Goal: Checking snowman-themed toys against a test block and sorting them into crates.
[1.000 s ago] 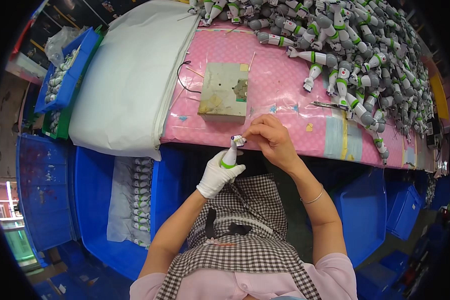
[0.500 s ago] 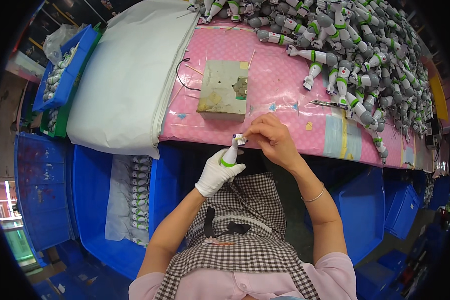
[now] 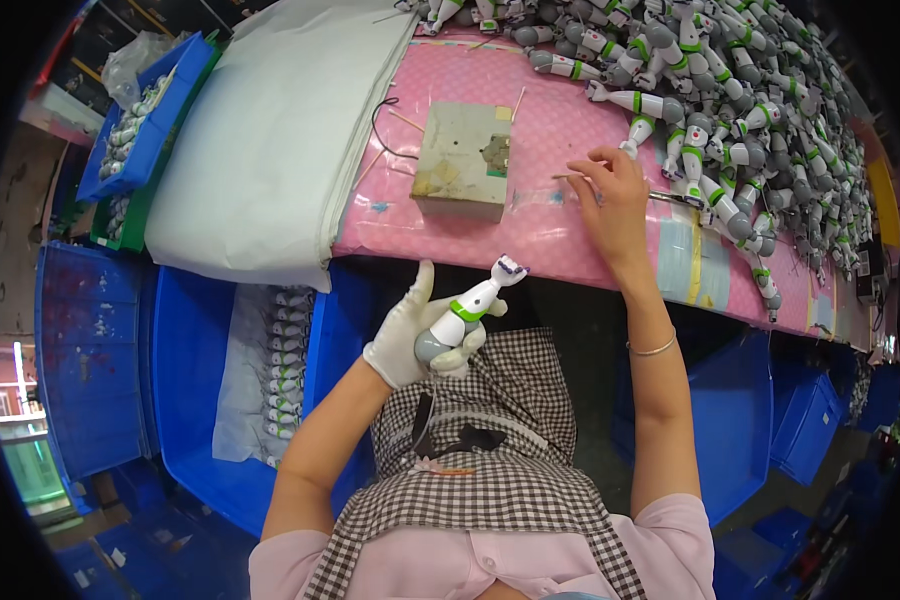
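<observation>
Toy arm (image 3: pixel 477 299) lies across gloved left hand (image 3: pixel 402 338), curled fingers holding it, thumb spread

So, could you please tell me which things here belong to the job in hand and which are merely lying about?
Seemingly in the job:
toy arm in the gloved left hand
thin stick at the right hand
heaped toy arms

Apparently just lying about:
metal box, though its use is unclear
white sheeting
plastic bag

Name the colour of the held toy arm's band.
The band is green, clearest in the head view.
</observation>
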`<move>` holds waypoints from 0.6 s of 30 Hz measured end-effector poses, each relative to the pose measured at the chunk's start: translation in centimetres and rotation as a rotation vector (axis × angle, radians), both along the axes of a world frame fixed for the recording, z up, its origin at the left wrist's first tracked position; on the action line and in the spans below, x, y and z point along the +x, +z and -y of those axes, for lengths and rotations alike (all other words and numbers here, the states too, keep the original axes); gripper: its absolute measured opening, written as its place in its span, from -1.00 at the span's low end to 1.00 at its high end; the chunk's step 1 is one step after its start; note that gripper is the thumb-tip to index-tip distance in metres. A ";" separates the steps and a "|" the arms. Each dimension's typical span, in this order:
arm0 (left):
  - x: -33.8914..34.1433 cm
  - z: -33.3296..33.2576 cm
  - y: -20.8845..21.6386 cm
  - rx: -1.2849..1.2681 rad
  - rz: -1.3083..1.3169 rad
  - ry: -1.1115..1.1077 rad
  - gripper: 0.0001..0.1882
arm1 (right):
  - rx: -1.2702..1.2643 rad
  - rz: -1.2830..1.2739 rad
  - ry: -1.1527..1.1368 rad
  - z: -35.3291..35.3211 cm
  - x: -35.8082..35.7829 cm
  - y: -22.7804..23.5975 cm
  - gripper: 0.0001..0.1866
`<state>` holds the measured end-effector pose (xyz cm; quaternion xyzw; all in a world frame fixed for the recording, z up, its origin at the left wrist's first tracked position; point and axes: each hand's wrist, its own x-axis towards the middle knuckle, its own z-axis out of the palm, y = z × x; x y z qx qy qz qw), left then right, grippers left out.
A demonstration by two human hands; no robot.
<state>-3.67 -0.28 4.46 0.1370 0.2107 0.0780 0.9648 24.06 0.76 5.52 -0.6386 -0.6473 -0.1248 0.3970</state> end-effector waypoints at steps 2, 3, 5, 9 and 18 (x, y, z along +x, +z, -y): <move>-0.3 -0.5 0.3 0.001 -0.025 -0.034 0.10 | 0.098 -0.009 0.038 1.1 -1.0 0.8 -0.92; -0.4 -0.8 0.4 0.005 -0.044 -0.046 0.12 | -0.242 -0.270 0.100 2.4 -1.7 1.1 -0.88; -0.9 -1.5 0.8 0.056 0.038 -0.138 0.11 | -0.587 -0.528 0.164 3.9 -2.6 1.5 -0.83; -1.6 -3.0 2.3 0.213 -0.024 -0.277 0.11 | -1.076 -1.492 1.076 5.0 -5.3 0.5 -0.62; -4.5 -2.1 7.3 1.296 -0.897 0.960 -0.53 | -0.299 -0.710 0.960 5.8 -8.9 2.0 -0.64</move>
